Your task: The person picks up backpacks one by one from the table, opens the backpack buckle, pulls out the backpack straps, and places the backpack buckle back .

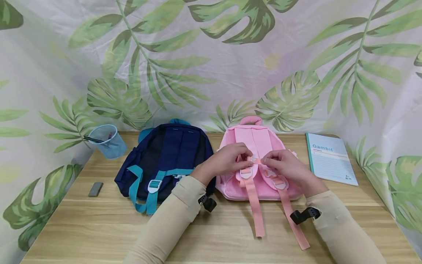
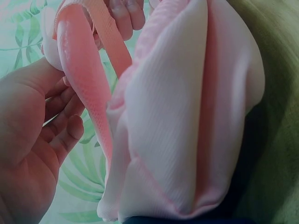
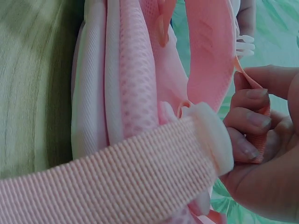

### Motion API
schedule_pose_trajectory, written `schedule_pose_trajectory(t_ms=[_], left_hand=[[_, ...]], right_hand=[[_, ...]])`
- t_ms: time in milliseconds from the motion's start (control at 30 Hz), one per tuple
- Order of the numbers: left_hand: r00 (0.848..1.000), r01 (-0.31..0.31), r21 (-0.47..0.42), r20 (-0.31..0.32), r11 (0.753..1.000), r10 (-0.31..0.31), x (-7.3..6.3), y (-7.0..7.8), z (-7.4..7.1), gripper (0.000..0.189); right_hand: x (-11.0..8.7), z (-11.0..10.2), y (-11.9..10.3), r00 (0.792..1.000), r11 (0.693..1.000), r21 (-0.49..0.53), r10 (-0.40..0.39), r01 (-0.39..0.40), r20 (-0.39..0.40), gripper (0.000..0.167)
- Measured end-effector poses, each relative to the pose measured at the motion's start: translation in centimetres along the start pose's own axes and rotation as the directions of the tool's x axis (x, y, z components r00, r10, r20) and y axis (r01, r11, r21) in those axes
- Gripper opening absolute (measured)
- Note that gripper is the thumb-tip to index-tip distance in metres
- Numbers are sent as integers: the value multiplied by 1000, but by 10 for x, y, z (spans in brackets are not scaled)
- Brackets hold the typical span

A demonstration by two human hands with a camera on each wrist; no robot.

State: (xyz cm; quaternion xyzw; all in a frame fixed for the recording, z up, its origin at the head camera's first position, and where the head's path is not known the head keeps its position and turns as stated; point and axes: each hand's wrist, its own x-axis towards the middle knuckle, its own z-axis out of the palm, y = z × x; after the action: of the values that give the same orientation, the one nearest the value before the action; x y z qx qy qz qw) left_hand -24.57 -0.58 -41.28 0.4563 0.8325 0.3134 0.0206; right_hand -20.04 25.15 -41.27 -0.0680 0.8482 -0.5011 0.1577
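Observation:
A pink backpack (image 1: 230,187) lies on the table with its shoulder straps facing up. Over its middle, my left hand (image 1: 227,159) pinches a white chest-strap buckle (image 1: 253,158) between thumb and fingers. Opposite it, my right hand (image 1: 288,165) grips the narrow orange webbing (image 3: 254,84) of the same chest strap, fingers curled round it. White buckle prongs (image 3: 245,45) show beyond the right fingers in the right wrist view. Two wide orange strap tails (image 1: 256,212) hang from white adjusters toward the front of the table.
Left of the pink bag lies a navy backpack (image 1: 145,176) with teal straps. Farther left are a blue mesh pen cup (image 1: 113,146) with pens and a small grey block (image 1: 95,189). A Gambit notebook (image 1: 331,161) lies at the right. A leaf-print curtain (image 1: 230,73) stands behind the table.

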Motion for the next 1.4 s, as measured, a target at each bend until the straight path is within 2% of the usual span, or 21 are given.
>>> schedule_pose_trajectory(t_ms=[200,367,533,867,1100,1400], left_hand=[[1000,1,-20,4,1000,-1,1,-1,1,22],[1000,1,-29,4,1000,-1,2,-2,2,21],[1000,15,-21,14,1000,-14,3,-1,3,21],[998,35,12,54,999,-36,6,1,2,21],[995,7,55,104,998,-12,9,-1,-1,22],[991,1,31,132,1000,-5,5,-10,-2,23]], right_hand=[[2,4,-3,1000,998,61,-2,1,21,27],[4,7,-6,999,997,77,-27,25,34,25],[7,11,-10,999,997,74,-19,16,47,25],[5,10,-9,998,996,83,33,-37,49,44],[6,13,-12,998,998,44,51,-52,39,29],[6,16,-11,997,995,80,63,-66,45,27]])
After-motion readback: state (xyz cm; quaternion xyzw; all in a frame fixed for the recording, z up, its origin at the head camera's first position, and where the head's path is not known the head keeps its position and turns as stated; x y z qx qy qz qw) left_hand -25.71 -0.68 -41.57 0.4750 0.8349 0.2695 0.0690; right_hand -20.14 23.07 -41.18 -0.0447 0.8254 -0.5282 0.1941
